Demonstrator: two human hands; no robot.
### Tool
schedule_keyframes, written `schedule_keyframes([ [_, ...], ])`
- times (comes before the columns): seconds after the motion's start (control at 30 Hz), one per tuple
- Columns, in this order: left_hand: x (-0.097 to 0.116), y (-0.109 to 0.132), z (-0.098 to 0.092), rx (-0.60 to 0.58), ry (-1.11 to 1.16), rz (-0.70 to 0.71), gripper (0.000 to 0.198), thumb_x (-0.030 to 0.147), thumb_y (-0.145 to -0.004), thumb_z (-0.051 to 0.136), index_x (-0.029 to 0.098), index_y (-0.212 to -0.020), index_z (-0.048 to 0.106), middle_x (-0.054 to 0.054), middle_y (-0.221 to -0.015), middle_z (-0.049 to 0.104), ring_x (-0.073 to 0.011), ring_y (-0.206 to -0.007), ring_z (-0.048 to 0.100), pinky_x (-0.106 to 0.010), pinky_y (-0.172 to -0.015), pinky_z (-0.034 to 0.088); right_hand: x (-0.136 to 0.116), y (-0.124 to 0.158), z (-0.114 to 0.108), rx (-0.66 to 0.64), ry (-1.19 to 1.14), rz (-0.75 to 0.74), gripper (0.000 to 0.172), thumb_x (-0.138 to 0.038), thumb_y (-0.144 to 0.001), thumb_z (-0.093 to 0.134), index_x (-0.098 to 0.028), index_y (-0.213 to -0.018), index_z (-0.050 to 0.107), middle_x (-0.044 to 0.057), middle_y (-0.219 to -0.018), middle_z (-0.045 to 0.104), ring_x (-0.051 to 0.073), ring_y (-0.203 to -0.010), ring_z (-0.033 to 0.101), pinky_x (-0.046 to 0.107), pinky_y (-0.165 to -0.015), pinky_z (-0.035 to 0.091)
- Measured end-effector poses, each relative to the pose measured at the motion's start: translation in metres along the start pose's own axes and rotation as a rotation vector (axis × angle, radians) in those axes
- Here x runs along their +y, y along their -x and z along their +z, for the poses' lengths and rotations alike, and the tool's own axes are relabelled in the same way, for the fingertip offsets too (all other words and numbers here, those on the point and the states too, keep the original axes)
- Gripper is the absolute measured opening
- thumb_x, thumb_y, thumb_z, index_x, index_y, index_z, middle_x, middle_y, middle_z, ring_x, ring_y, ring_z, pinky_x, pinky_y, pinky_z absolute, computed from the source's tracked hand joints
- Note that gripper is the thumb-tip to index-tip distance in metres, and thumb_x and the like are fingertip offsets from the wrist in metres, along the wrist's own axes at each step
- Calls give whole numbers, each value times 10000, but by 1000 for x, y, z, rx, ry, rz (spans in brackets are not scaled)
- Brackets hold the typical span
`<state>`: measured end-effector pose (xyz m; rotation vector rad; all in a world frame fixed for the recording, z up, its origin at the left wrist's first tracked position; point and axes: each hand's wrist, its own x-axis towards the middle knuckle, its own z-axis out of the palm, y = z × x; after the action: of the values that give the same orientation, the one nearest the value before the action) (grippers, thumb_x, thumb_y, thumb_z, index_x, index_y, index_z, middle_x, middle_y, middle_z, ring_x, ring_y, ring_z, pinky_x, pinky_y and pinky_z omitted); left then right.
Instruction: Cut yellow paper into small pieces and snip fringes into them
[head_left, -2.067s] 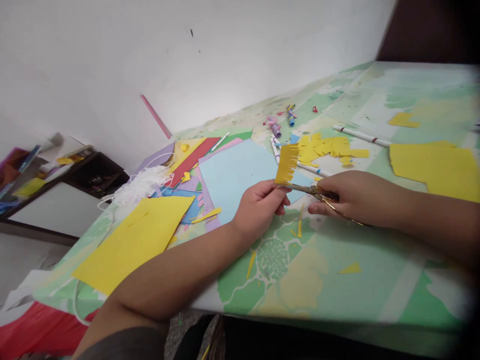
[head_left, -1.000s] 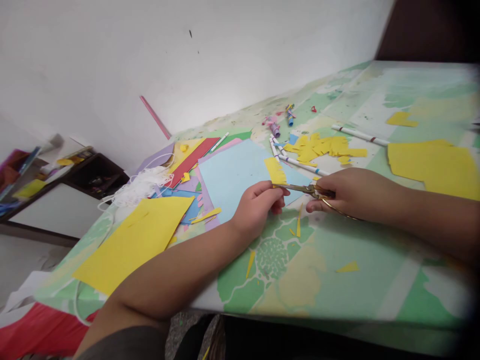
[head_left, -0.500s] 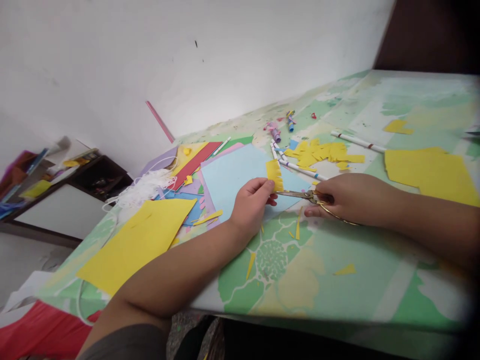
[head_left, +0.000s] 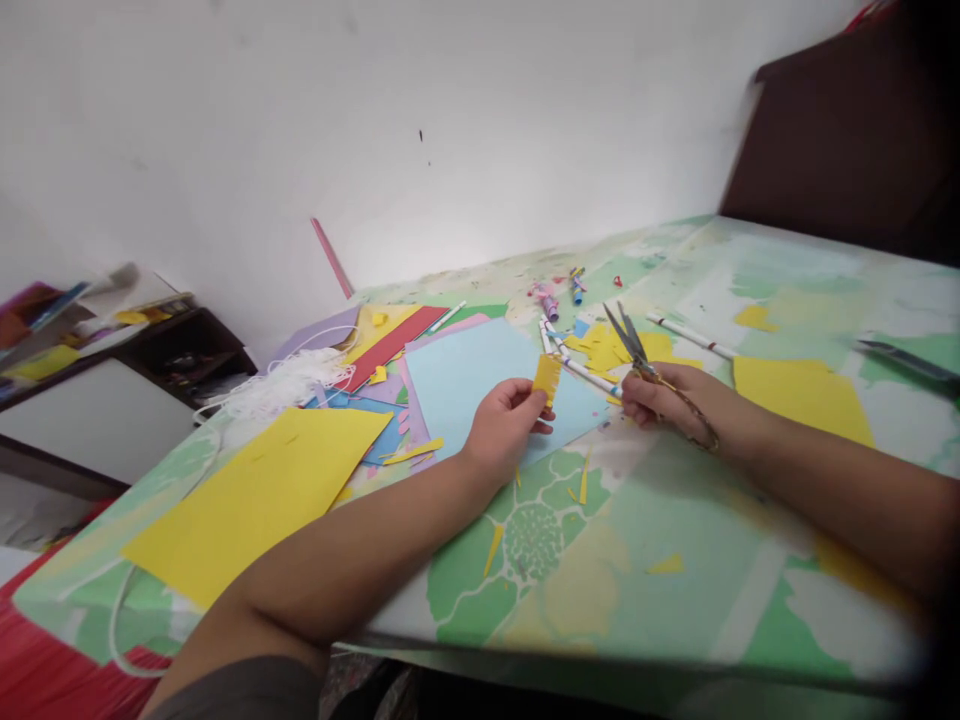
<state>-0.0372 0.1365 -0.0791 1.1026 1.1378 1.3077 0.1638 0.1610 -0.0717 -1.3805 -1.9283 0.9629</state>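
Note:
Between the thumb and fingers of my left hand [head_left: 510,425] is a small yellow paper strip [head_left: 547,378], its right edge snipped into a fringe. My right hand [head_left: 666,395] is closed round the handles of a pair of scissors [head_left: 634,345]. The scissor blades are parted a little and point up and away, apart from the strip. Beneath my left hand lies a light blue paper sheet [head_left: 472,375]. Yellow fringed paper pieces [head_left: 600,347] lie in a heap behind the scissors. Thin yellow scraps [head_left: 584,480] are scattered on the patterned tablecloth [head_left: 600,640].
Large yellow sheets lie at left [head_left: 262,500] and right [head_left: 802,400]. A tangle of white string [head_left: 292,375] rests by red paper [head_left: 394,345]. Rolled paper sticks [head_left: 690,336] and small purple [head_left: 550,303] and blue rolls [head_left: 577,288] lie farther back. A dark knife-like object [head_left: 911,362] is at right.
The scissors have come away from the yellow strip and swung from pointing left to pointing up, their blades now parted. My left hand still holds the strip. The view has shifted slightly.

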Motion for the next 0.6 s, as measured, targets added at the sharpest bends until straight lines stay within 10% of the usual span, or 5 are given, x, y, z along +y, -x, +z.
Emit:
schedule_keyframes([
  [0.13,0,4,0,-94,-175,72,154,302,-699,581,154,-735,560,16,-647,559,-84,-607,525,-225,-592,448,5,-4,9,-29,-372,1,385,-563,-702,523,-188,-771,570,41,-798,619,174,-762,579,306,-718,444],
  [0.6,2,7,1,-56,-315,153,113,266,-723,518,157,-753,529,0,-657,553,-113,-630,549,-253,-609,447,-17,10,23,-86,-495,-24,267,-460,-718,555,-199,-683,512,-3,-601,542,130,-576,523,276,-561,409],
])
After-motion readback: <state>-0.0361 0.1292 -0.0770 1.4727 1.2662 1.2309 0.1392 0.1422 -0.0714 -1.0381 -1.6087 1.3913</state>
